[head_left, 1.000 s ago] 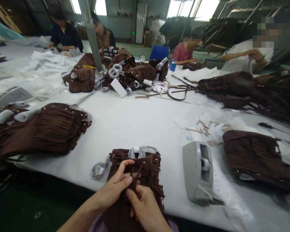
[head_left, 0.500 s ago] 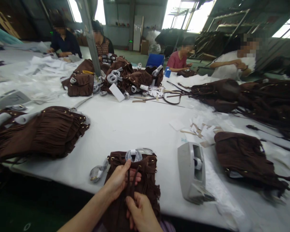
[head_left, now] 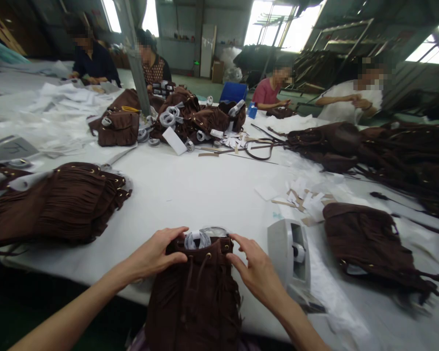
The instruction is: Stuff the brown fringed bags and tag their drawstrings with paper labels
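Observation:
A dark brown drawstring bag (head_left: 193,297) with fringe and brass eyelets stands at the table's front edge, close to my body. My left hand (head_left: 161,251) grips its upper left corner, thumb in front and fingers over the rim. At the upper right corner my right hand (head_left: 254,268) holds the edge between thumb and fingers. A plastic-wrapped coil (head_left: 197,240) shows in the bag's mouth. Two drawstring ends (head_left: 195,273) hang down the front, free of both hands.
A grey tape dispenser (head_left: 289,258) stands right of my right hand, with another brown bag (head_left: 366,239) beyond it. Fringed bags (head_left: 66,202) are stacked at left. More bags (head_left: 190,117) lie behind, near a metal post (head_left: 137,58). Several co-workers sit across the table.
Both hands have let go of the drawstrings at the bag's front. They have moved apart and up to its two top corners.

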Demonstrator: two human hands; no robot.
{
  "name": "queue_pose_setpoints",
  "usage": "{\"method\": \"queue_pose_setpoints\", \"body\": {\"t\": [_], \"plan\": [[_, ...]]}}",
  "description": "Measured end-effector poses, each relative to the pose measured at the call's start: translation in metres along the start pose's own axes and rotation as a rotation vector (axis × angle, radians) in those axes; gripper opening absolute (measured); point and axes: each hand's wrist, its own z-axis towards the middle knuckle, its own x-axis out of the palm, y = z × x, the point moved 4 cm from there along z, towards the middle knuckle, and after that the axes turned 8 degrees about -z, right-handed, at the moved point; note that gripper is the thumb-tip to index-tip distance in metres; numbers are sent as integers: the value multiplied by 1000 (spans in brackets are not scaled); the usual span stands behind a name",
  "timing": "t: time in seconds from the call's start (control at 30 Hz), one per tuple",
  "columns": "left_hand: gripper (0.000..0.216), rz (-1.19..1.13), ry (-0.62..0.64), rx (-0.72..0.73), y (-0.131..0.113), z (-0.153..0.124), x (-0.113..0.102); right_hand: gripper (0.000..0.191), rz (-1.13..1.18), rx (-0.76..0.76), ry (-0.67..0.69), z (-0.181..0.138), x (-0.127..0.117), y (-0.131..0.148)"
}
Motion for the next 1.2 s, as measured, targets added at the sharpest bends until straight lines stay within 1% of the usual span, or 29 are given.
{"method": "queue_pose_setpoints", "body": {"t": [0.03,0.07,0.1,0.13,0.17,0.23,0.27,0.33,0.4,0.47,0.57,0.67,0.8,0.87,0.93,1.03,1.1,1.2], "plan": [[52,61,75,13,-1,6,3,40,-16,-79,65,12,0,-2],[43,121,140,25,-1,11,7,42,-17,-147,149,23,2,-3],[35,169,198,34,-2,15,9,40,-10,-195,244,32,4,-4],[33,192,250,37,-1,17,11,36,-3,-221,342,39,6,-4],[36,192,292,36,-1,19,11,29,-5,-230,430,45,8,-3],[41,136,349,26,2,19,8,13,-19,-222,542,51,7,0],[42,97,372,20,4,19,5,9,-7,-207,589,52,6,3],[44,41,407,-6,10,18,-2,8,76,-145,701,49,5,8],[46,34,433,-46,17,17,-9,11,162,-82,773,46,6,11],[47,53,465,-59,24,18,-13,15,165,-85,759,45,7,12],[46,82,506,15,25,21,-14,28,41,-168,678,51,9,7],[43,113,476,114,19,24,-17,36,-74,-220,655,58,9,1],[40,132,455,171,17,23,-24,39,-94,-248,657,66,2,-5],[37,131,449,170,25,23,-25,40,-111,-251,679,68,1,-8],[36,131,439,167,38,23,-24,41,-152,-261,692,71,2,-13],[33,156,424,195,51,23,-23,39,-227,-298,673,72,5,-18],[29,187,454,212,47,20,-25,36,-260,-333,671,69,5,-17],[19,172,538,250,22,14,-31,29,-232,-386,715,59,-1,-7]]}}
